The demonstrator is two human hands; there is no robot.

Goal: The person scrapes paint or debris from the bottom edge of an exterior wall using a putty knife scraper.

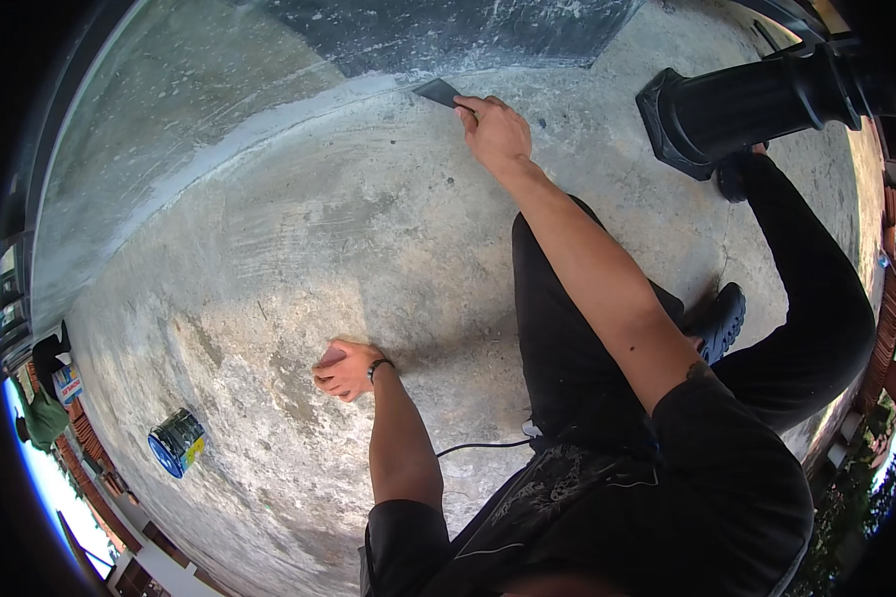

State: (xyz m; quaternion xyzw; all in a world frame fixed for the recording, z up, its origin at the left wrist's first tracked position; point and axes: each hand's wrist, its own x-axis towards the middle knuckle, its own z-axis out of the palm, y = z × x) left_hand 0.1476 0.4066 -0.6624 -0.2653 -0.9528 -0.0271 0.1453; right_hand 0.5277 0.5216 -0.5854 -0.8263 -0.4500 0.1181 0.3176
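My right hand (498, 129) is closed around a putty knife (435, 94) with a broad dark blade. The blade lies at the seam between the concrete floor (299, 239) and the grey wall base (249, 129), beside a pale smoothed strip. My left hand (350, 371), with a dark band at the wrist, is low over the floor on the near left. Its fingers are curled. Whether the pinkish patch at its palm is skin or a held thing cannot be made out.
On the left a dark paint can (177, 442) with a blue end lies tilted. A black post (757, 104) with a flared base stands at the far right. My bent knees and shoe (724, 320) are beneath my right arm. Another person in green (45, 418) is at the left edge.
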